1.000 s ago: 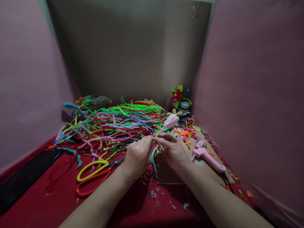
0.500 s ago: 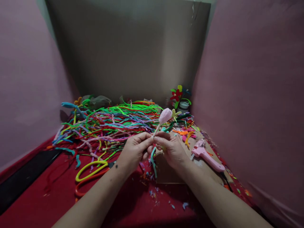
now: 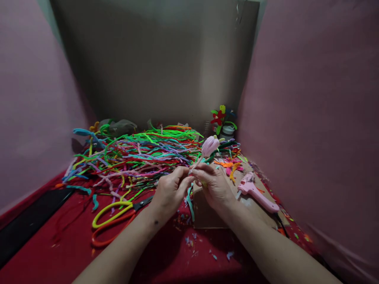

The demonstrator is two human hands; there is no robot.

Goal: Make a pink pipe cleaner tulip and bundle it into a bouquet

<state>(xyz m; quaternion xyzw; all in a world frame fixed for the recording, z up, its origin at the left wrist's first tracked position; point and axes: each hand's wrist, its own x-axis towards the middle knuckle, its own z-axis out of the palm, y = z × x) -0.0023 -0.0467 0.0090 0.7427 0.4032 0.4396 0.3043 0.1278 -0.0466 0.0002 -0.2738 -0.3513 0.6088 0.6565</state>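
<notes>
Both hands meet at the middle of the red surface and pinch the thin stem of a pale pink pipe-cleaner flower bud (image 3: 209, 145), which points up and to the right. My left hand (image 3: 171, 191) is closed on the lower end of the stem. My right hand (image 3: 213, 185) is closed on the stem just below the bud. A teal pipe cleaner (image 3: 189, 200) hangs down between the hands.
A big heap of coloured pipe cleaners (image 3: 139, 152) lies behind the hands. Yellow-and-orange scissors (image 3: 114, 215) lie left of my left hand. A pink glue gun (image 3: 256, 192) rests on a cardboard sheet (image 3: 207, 215) at right. A small flower pot (image 3: 224, 122) stands at the back.
The bud tipped left and back toward the right while both hands turned the stem between their fingers. The hands stayed at the same spot.
</notes>
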